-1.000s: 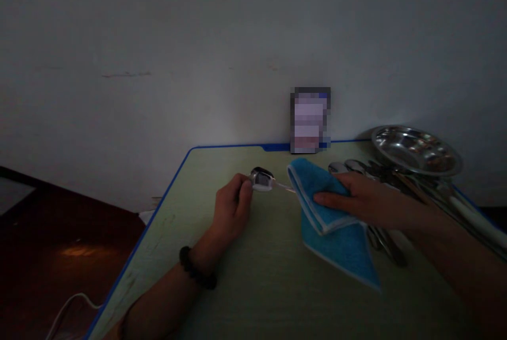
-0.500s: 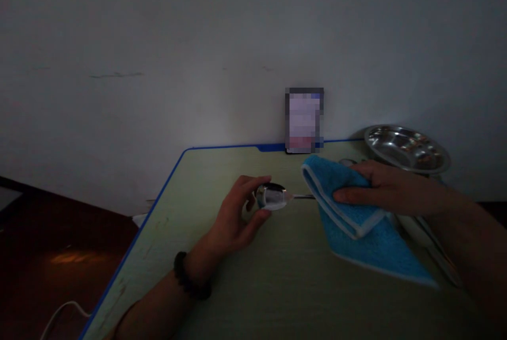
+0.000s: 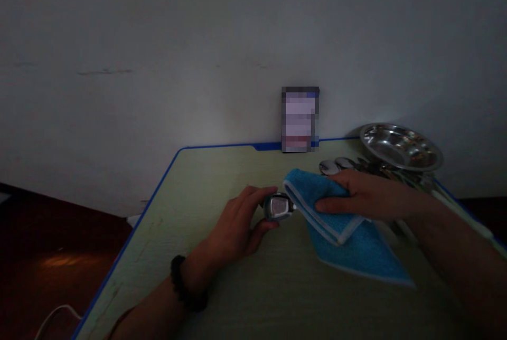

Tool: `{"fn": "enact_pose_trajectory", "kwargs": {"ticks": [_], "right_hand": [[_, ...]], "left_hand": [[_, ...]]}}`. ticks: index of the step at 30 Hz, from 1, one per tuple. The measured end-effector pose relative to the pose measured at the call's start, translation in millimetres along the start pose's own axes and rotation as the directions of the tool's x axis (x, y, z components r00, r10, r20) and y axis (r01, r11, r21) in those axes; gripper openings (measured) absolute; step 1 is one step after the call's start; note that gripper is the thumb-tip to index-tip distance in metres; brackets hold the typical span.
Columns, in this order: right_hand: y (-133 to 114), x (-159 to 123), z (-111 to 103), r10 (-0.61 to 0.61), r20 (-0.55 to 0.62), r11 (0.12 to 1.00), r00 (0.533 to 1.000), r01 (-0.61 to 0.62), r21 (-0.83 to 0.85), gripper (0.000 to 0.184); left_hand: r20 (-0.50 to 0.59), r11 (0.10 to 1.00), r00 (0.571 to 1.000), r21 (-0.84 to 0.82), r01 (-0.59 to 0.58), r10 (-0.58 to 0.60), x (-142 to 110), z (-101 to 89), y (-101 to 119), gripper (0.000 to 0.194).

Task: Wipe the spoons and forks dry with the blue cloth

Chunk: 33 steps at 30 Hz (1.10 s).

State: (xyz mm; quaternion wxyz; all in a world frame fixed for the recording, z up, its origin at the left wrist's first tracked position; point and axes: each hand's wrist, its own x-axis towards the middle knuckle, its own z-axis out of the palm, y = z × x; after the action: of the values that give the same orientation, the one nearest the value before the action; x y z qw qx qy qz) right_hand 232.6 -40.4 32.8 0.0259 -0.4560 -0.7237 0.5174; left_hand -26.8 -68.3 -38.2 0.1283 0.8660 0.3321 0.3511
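My left hand (image 3: 245, 218) grips a shiny metal spoon (image 3: 279, 207) by the edges of its bowl, thumb below and fingers above. A dark beaded bracelet circles that wrist. Folded in my right hand (image 3: 352, 192) is a blue cloth (image 3: 336, 229) with white edging, its lower corner hanging down. The cloth lies against the neck of the spoon, and the handle is hidden behind it. Both hands are above the pale table (image 3: 206, 171).
A round steel dish (image 3: 400, 144) stands at the back right. In front of it lie several spoons (image 3: 328, 167), partly covered by my right hand. A blurred upright screen (image 3: 300, 121) leans on the wall. The table has a blue edge (image 3: 130, 237).
My right hand and the cloth have moved left along the handle to the spoon's neck. The spoon's bowl has tilted a little, and more spoons show behind my right hand.
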Motion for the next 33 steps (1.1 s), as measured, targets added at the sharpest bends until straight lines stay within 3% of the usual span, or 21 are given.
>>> {"fn": "enact_pose_trajectory", "kwargs": {"ticks": [7, 10, 14, 19, 24, 26, 29, 31, 33], "right_hand": [[9.4, -19.1, -24.9, 0.035, -0.067, 0.999, 0.997, -0.035, 0.007, 0.031], [12.5, -22.7, -29.5, 0.058, -0.110, 0.995, 0.992, -0.049, 0.084, 0.030], [10.7, -19.3, -27.3, 0.059, -0.134, 0.986, 0.989, -0.037, 0.163, 0.031], [5.4, -7.1, -15.5, 0.030, -0.163, 0.985, 0.986, -0.002, 0.172, 0.032], [-2.4, -10.4, -13.0, -0.117, -0.128, 0.984, 0.985, 0.133, 0.119, 0.035], [-2.3, -21.2, -20.5, -0.090, -0.217, 0.974, 0.972, 0.131, 0.183, 0.034], [6.7, -43.8, -36.9, 0.054, -0.487, 0.902, 0.872, 0.166, 0.398, 0.032], [17.9, -59.1, -46.3, 0.140, -0.593, 0.830, 0.793, 0.233, 0.507, 0.029], [32.0, -71.8, -50.8, 0.194, -0.658, 0.783, 0.728, 0.289, 0.550, 0.025]], "left_hand": [[-0.122, 0.997, 0.992, -0.071, 0.011, -0.019, 3.1, -1.5, -0.7, 0.040], [-0.164, 0.977, 0.981, -0.199, 0.070, -0.104, 3.9, -0.8, -1.3, 0.036], [-0.215, 0.886, 0.934, -0.431, 0.170, -0.284, 6.5, 2.0, -0.8, 0.033], [-0.217, 0.690, 0.890, -0.710, 0.138, -0.401, 14.6, 2.8, 15.5, 0.033], [-0.276, 0.612, 0.857, -0.789, 0.056, -0.434, 33.6, -8.3, 43.2, 0.038], [-0.278, 0.597, 0.832, -0.799, 0.078, -0.481, 46.3, -14.2, 49.3, 0.034], [-0.121, 0.509, 0.784, -0.817, 0.270, -0.609, 66.1, -16.2, 50.2, 0.028], [0.132, 0.415, 0.752, -0.766, 0.491, -0.646, 76.0, -9.3, 48.5, 0.030], [0.387, 0.373, 0.685, -0.622, 0.688, -0.618, 82.5, 4.2, 47.9, 0.030]]}}
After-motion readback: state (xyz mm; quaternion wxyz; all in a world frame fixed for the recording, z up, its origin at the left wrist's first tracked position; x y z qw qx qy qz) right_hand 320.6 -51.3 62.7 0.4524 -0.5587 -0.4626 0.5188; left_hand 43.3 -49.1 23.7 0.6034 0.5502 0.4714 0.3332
